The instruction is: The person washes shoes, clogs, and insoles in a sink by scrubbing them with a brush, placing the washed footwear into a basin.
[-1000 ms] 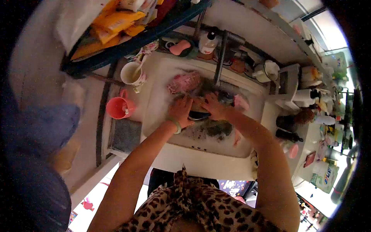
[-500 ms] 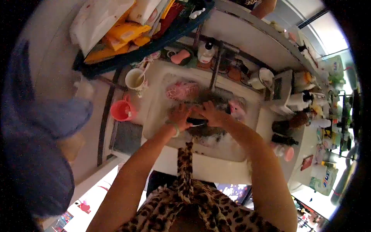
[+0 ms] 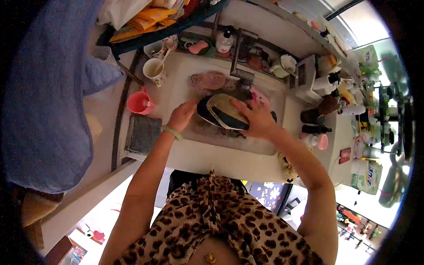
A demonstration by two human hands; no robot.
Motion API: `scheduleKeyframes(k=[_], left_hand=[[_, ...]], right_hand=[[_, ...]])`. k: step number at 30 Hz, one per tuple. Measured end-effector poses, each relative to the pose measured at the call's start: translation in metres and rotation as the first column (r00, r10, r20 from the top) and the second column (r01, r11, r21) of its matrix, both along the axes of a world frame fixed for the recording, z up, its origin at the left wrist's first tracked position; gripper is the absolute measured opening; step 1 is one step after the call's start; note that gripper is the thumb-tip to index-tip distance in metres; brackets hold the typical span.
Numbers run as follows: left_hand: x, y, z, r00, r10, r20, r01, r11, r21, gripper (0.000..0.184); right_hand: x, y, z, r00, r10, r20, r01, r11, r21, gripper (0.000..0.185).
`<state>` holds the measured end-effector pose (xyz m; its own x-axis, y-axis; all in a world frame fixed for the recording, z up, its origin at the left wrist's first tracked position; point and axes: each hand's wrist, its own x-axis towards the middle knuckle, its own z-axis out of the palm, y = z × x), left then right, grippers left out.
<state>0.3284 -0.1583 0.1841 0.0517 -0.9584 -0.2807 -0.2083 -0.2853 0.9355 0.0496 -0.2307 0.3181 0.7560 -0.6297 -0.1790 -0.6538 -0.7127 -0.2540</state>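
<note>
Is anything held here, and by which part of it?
The right grip holds what looks like a shoe by its end at picture right; whether the left grip touches it is unclear.

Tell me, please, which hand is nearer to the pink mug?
Left. The left hand is beside the pink mug, apart from it; the right hand is farther away, on the dark-and-tan item in the sink.
</note>
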Motion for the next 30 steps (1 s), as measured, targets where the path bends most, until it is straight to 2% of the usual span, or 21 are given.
scheduleKeyframes(k=[2,5,8,11,14,17,20,23,26,28,30], left_hand=[[0.001,0.008,-0.015,0.997,0.008,-0.074,-0.015,0.995,-0.095,0.044],[-0.002,0.015,0.014,0.998,-0.023,0.064,0.021,0.999,0.039,0.044],[-0.005,0.025,-0.045,1.000,-0.008,-0.022,0.003,0.978,-0.208,0.044],[-0.007,0.026,-0.033,0.993,-0.111,0.033,0.113,0.991,-0.075,0.045],[-0.016,0.023,-0.039,0.994,-0.103,-0.025,0.104,0.994,0.021,0.045],[-0.019,0.020,-0.045,0.990,-0.142,0.004,0.141,0.986,-0.090,0.045],[-0.025,0.018,-0.055,0.984,-0.160,-0.082,0.149,0.981,-0.127,0.044],[-0.029,0.014,-0.060,0.967,-0.255,-0.023,0.252,0.965,-0.075,0.043],[-0.040,0.014,-0.042,0.949,-0.295,-0.114,0.294,0.955,-0.031,0.043],[-0.048,0.012,-0.026,0.927,-0.370,-0.061,0.370,0.929,-0.006,0.044],[-0.056,0.010,-0.033,0.900,-0.436,-0.015,0.436,0.900,-0.013,0.044]], right_hand=[[-0.005,0.001,0.003,0.998,-0.058,0.005,0.057,0.995,0.076,0.100],[-0.010,0.002,0.011,0.988,-0.010,0.156,0.030,0.992,-0.125,0.100],[-0.015,0.002,0.028,0.980,-0.107,0.166,0.110,0.994,-0.007,0.104],[-0.016,0.009,0.048,0.955,-0.292,0.051,0.287,0.954,0.081,0.106],[-0.023,0.010,0.052,0.944,-0.326,0.058,0.324,0.945,0.044,0.106],[-0.035,0.015,0.042,0.916,-0.374,0.142,0.373,0.927,0.033,0.107],[-0.039,0.022,0.045,0.890,-0.411,0.195,0.402,0.912,0.087,0.107],[-0.045,0.029,0.043,0.859,-0.471,0.200,0.457,0.882,0.111,0.102],[-0.050,0.036,0.037,0.815,-0.548,0.187,0.533,0.836,0.129,0.101],[-0.058,0.039,0.025,0.807,-0.554,0.203,0.552,0.831,0.070,0.105],[-0.065,0.043,0.017,0.794,-0.565,0.224,0.572,0.820,0.039,0.106]])
